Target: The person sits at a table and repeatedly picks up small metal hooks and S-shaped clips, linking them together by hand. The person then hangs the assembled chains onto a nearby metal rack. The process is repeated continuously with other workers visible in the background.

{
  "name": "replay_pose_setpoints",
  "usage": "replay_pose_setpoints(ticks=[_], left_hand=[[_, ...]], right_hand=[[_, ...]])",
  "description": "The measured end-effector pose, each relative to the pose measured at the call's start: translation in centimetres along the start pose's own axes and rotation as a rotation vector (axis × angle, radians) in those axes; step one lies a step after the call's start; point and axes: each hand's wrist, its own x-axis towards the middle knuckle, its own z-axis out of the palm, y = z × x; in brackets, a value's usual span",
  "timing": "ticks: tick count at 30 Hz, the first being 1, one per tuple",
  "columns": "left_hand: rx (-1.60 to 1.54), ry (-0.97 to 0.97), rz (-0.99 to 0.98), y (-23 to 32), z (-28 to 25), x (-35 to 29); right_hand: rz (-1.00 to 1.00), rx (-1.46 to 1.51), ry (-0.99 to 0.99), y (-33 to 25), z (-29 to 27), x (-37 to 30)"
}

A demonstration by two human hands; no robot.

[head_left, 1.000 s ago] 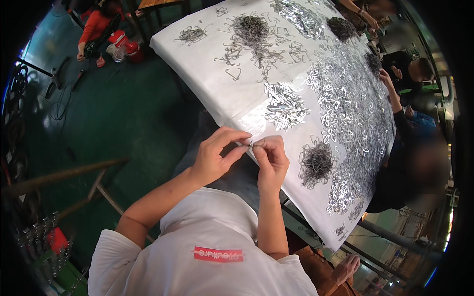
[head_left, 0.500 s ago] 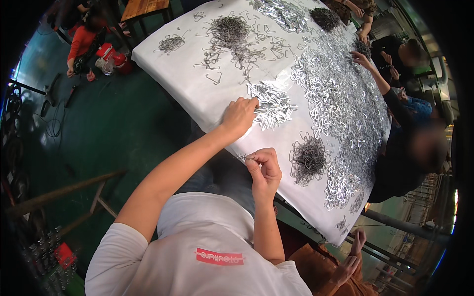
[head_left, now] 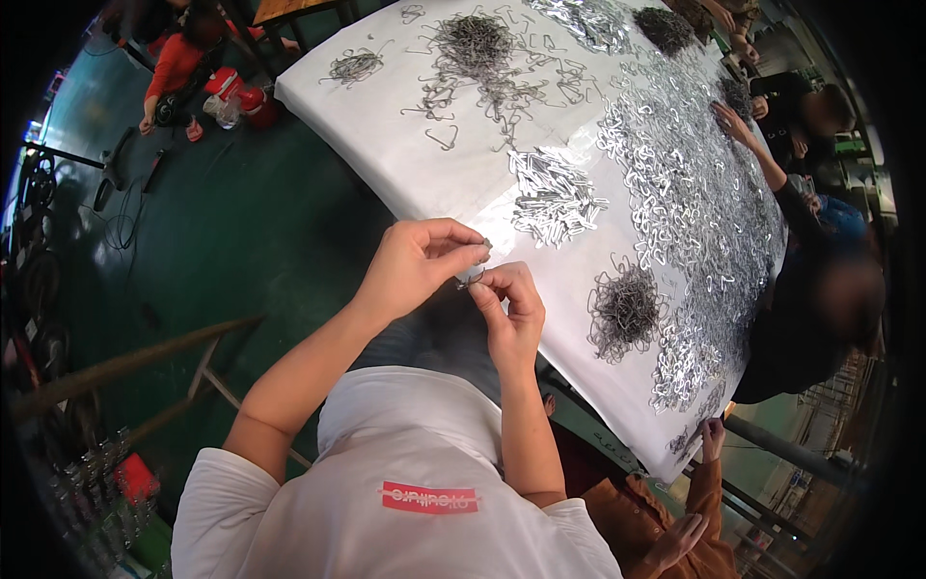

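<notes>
My left hand and my right hand meet just off the near edge of a white-covered table. Both pinch a small metal clip piece between the fingertips; my left fingers also hold a small silvery bit near its tip. Right beyond my hands lies a neat pile of shiny flat metal pieces. To the right of my right hand sits a dark tangle of wire springs.
A broad spread of silvery clips covers the table's right side, and more dark wire piles lie at the far end. Other people sit along the right edge, one hand reaching in. A person in red crouches on the green floor.
My left hand reached out to the pile of shiny pieces half a second ago and has come back to meet my right hand at the table edge.
</notes>
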Motion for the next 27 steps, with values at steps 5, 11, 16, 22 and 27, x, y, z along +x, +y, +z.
replay_pose_setpoints(ticks=[5,11,16,22,27], left_hand=[[-0.068,0.017,0.031,0.3,-1.0,-1.1],[-0.078,0.038,0.005,-0.5,-1.7,-1.0],[-0.117,0.041,0.068,-1.0,-2.3,-1.3],[0.058,0.049,0.253,-1.4,-3.2,-2.0],[0.094,0.092,0.290,-1.3,-3.3,-2.2]], right_hand=[[0.003,-0.011,-0.034,0.1,0.9,0.7],[-0.005,-0.010,-0.091,0.2,1.5,1.3],[0.040,-0.034,-0.131,0.2,1.9,1.6],[0.064,-0.103,-0.250,1.0,0.7,4.4],[-0.103,-0.372,-0.222,4.4,2.2,15.0]])
